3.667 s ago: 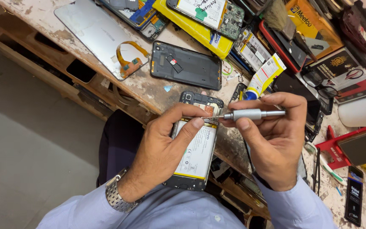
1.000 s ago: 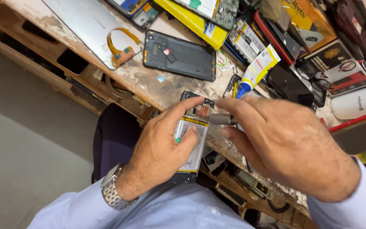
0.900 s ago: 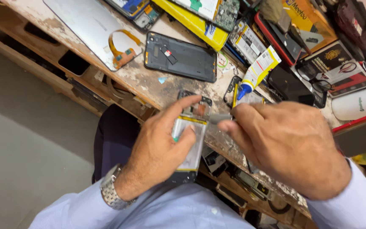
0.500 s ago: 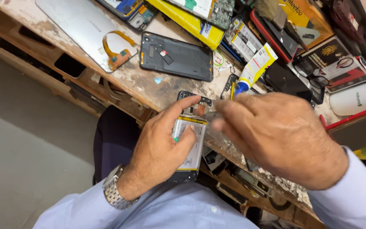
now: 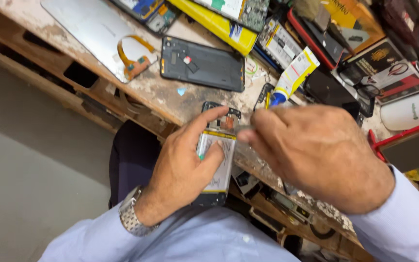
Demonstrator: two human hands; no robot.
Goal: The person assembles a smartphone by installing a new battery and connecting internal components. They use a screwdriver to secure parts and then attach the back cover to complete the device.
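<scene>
My left hand (image 5: 180,170) grips an opened phone (image 5: 217,167) over my lap, thumb on its white, yellow-edged battery and forefinger stretched toward the phone's top end. My right hand (image 5: 321,155) hovers at that top end, back turned to the camera, fingers pinched on a slim grey screwdriver (image 5: 242,129). Only a short piece of the screwdriver shows between the fingertips. Its tip meets the phone near the camera cut-out. A metal watch is on my left wrist.
The worn wooden workbench (image 5: 156,92) holds a black phone back cover (image 5: 202,63), a silver panel (image 5: 83,29) with an orange flex cable, a yellow box (image 5: 219,26), a white and yellow glue tube (image 5: 294,75), a white mug (image 5: 408,111) and several phone parts. Open shelves lie below the bench edge.
My right hand has rolled over so its back faces the camera and now hides most of the screwdriver. It stays at the phone's top end. My left hand keeps its grip.
</scene>
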